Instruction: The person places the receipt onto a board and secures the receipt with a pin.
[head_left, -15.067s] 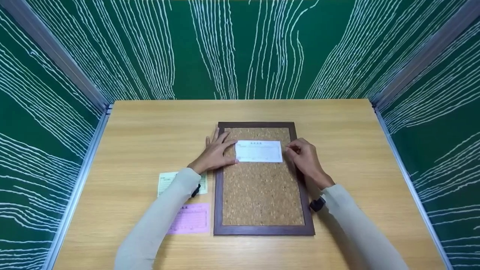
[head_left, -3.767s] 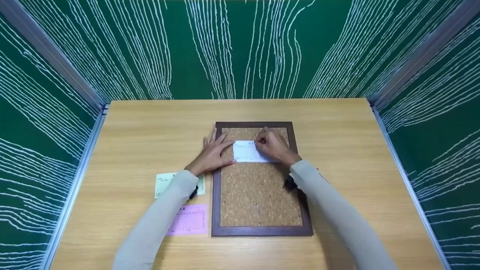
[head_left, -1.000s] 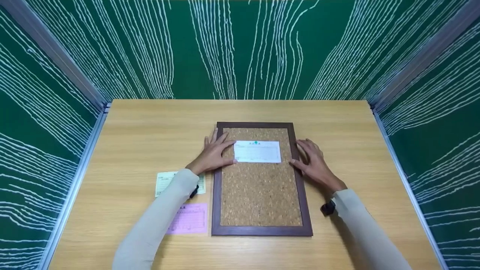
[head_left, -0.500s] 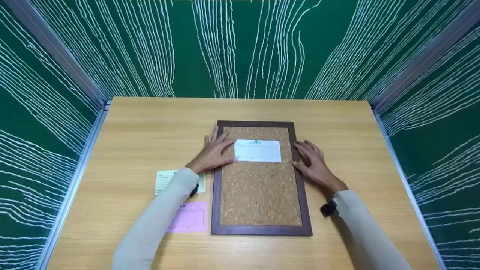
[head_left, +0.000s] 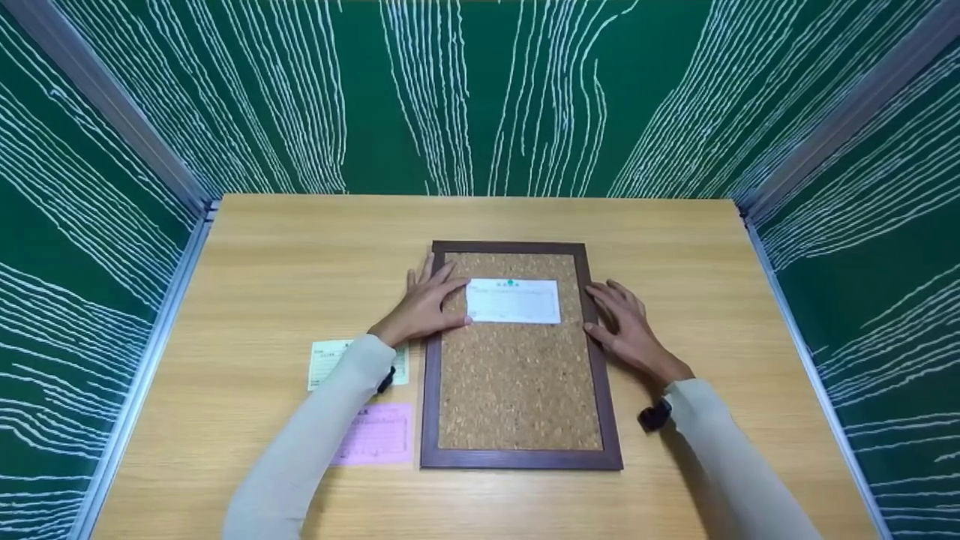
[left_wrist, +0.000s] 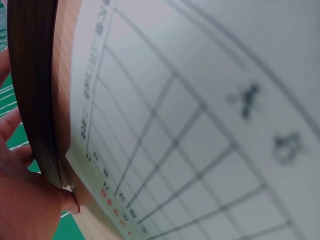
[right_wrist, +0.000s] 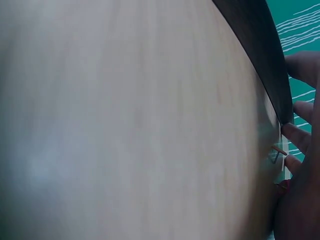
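This looks like a purpose-built recording booth rather than a home or office. A plain wooden bench [head_left: 300, 247] is closed in on three sides by green panels [head_left: 480, 97] printed with wavy white lines and joined by metal corner rails [head_left: 112, 112]. A framed cork board [head_left: 517, 390] and printed slips [head_left: 375, 435] lie on it.

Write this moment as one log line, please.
left hand: flat on cork board frame, touching white slip | right hand: flat on frame | slip: pinned
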